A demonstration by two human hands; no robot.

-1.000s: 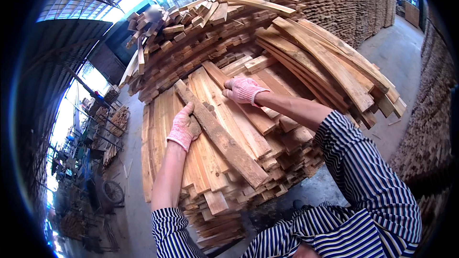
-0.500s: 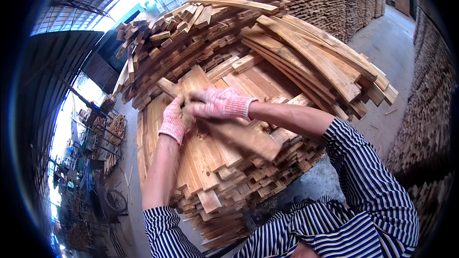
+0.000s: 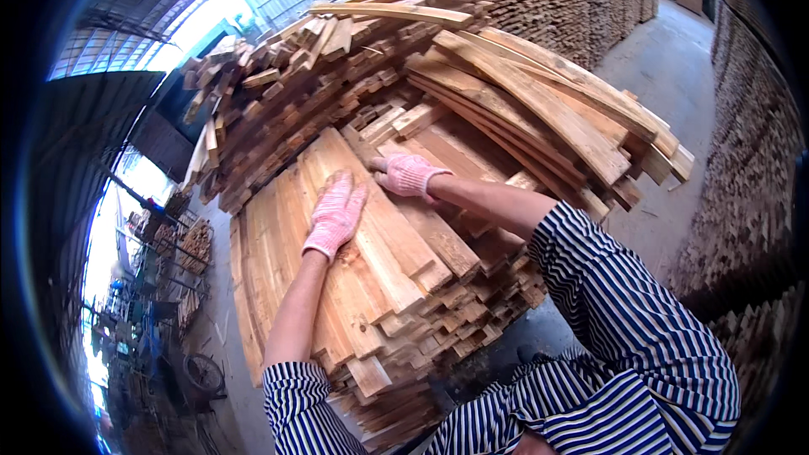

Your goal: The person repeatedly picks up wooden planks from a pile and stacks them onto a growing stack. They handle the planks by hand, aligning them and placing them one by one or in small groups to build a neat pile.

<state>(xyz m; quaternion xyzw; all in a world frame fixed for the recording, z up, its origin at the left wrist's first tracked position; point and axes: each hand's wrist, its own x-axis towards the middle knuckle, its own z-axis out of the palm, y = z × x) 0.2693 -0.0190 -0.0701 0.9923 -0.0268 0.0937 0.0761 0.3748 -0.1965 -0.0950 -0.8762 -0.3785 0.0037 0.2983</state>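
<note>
Both my hands wear pinkish-white knit gloves. My left hand (image 3: 335,214) lies flat, fingers stretched out, on a light wooden board (image 3: 371,217) in the top layer of a lumber stack. Just right of it, my right hand (image 3: 409,175) bends its fingers over a darker plank (image 3: 434,236), which lies beside the light board. Its fingertips are partly hidden against the wood. Further boards (image 3: 278,236) lie side by side to the left of my left hand, their near ends uneven.
Loose long planks (image 3: 548,109) are heaped on the stack's right side. Behind, shorter pieces (image 3: 286,76) pile higher. Tall lumber stacks (image 3: 556,8) stand at the back and along the right (image 3: 750,168). A wheel (image 3: 204,372) stands on the floor at left.
The plank that was raised and tilted in my hands now lies down on the stack. My left hand has let go and flattened on the boards; my right hand has moved slightly right.
</note>
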